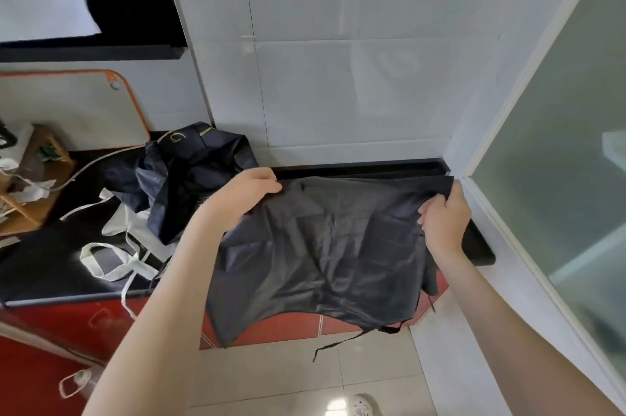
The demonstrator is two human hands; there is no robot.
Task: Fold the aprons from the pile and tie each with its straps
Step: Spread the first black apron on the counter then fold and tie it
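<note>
A person's left hand (249, 193) and right hand (442, 215) hold a dark apron (321, 253) stretched out over a black countertop (477, 246). Each hand is closed on one upper corner of the cloth. The left hand's fingers curl over the top edge, and the right hand's fingers and thumb bunch the fabric at the far corner.

Between the two grips the top hem runs nearly taut along the back of the counter, close to the white wall tiles (338, 93). Below the grips the apron sags in creases and hangs past the counter's front edge, in front of a red cabinet (67, 317). A thin black strap (338, 344) trails from its lower edge over the floor.

Left of the left-hand grip lies the pile (189, 171) – crumpled dark aprons heaped on the countertop, partly on top of a white apron (135, 225) whose straps loop toward the counter's edge and over it.

Farther left of that grip, a wooden rack (37, 185) holds pale crumpled items too unclear to name. An orange-rimmed cutting board (67, 110) leans against the wall behind it.

Right of the right-hand grip stands a frosted glass door (559, 144). Under the hanging cloth, a pale shoe (360, 405) shows on the tiled floor.
</note>
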